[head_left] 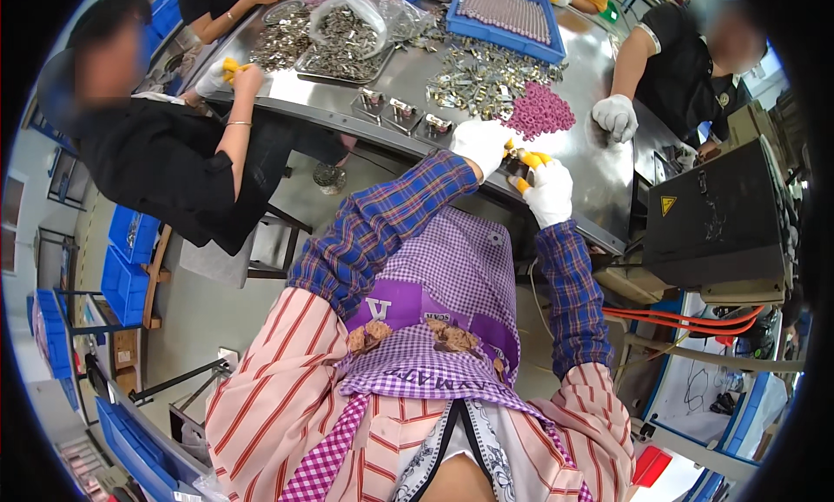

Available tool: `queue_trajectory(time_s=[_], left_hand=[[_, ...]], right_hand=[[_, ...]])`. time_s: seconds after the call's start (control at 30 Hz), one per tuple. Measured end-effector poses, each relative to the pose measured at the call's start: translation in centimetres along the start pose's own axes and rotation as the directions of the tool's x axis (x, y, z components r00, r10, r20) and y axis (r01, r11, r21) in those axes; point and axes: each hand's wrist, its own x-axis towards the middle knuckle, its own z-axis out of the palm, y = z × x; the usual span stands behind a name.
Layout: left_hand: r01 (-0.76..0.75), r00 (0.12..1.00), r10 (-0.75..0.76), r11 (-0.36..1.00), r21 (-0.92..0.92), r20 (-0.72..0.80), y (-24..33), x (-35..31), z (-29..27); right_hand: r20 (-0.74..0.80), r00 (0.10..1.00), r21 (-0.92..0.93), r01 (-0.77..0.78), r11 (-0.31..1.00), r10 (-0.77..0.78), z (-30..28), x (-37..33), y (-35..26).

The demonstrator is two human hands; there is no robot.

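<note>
My hands wear white gloves with yellow fingertips and meet over the near edge of the steel table [599, 185]. A small metal part [513, 155], too small to make out fully, sits between their fingertips. My left hand [480, 144] is closed in a pinch on one side of it. From the right, the thumb and fingers of my right hand [549, 189] close on it too. Just beyond lies a heap of pink rings [540, 111], with a spread of loose metal parts [473, 78] behind. Left of my left hand stand several small metal holders [401, 111] bearing parts.
A blue tray [556, 49] holds rows of parts at the back. Farther left, a metal tray [339, 72] carries a plastic bag of metal pieces. Co-workers sit left and right; one gloved hand [615, 118] rests on the table. A dark machine box [708, 211] stands at right.
</note>
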Motion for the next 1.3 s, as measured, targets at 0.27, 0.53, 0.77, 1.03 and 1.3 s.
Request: queue_trajectory(time_s=[0.27,0.53,0.77,1.03,1.3], left_hand=[[0.57,0.683,-0.641,0.768,-0.291,-0.351,-11.3,-3.4,-7.4],[0.724,0.586,-0.798,0.594,-0.35,-0.141,-20.1,-2.9,-2.9],[0.732,0.59,-0.799,0.591,-0.34,-0.12,-12.8,-3.4,-2.4],[0.54,0.833,-0.552,0.802,-0.256,0.031,-11.6,0.1,0.1],[0.465,0.868,-0.489,0.86,0.211,0.08,-14.4,5.0,0.5]], right_hand=[[0.123,0.926,-0.154,-0.339,0.928,0.358,-3.5,-1.2,5.3],[-0.098,0.693,-0.399,-0.685,0.61,0.714,-1.3,2.0,15.1],[-0.144,0.697,-0.314,-0.705,0.635,0.703,-1.5,2.9,14.6],[-0.134,0.665,-0.384,-0.718,0.58,0.735,-1.0,2.8,15.6],[-0.082,0.664,-0.386,-0.709,0.591,0.743,-1.9,3.1,14.4]])
